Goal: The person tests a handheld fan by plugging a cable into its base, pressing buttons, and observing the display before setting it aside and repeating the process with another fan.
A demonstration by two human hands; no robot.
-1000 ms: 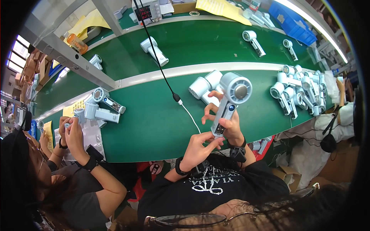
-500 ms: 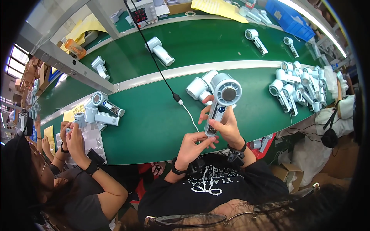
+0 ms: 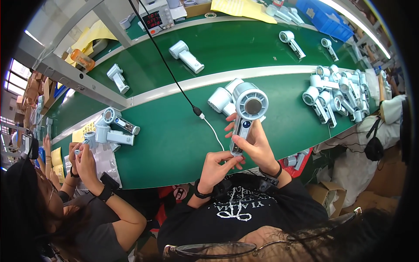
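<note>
A light blue handheld fan point(image 3: 242, 126) is upright above the green table in front of me, its round grille and grey centre disc facing me. My right hand point(image 3: 257, 142) is wrapped round its handle, thumb on the face below a round dark blue spot. At the handle's lower end, my left hand point(image 3: 214, 170) has its fingers pinched together. A white cable point(image 3: 212, 131) runs into these fingers from a black connector point(image 3: 197, 110); its plug is hidden. Right behind the held fan, more light blue fans point(image 3: 221, 99) lie on the table.
At right is a heap of fans point(image 3: 336, 91). Across the table, a green belt point(image 3: 235, 48) carries several spaced-out fans; a power supply point(image 3: 153, 19) and a blue bin point(image 3: 325, 19) stand beyond. At left, a co-worker's hands point(image 3: 85, 163) work beside more fans point(image 3: 114, 131).
The held fan has shifted slightly left in the view, with both hands still at it. Fans on the far belt have slid a little to the right.
</note>
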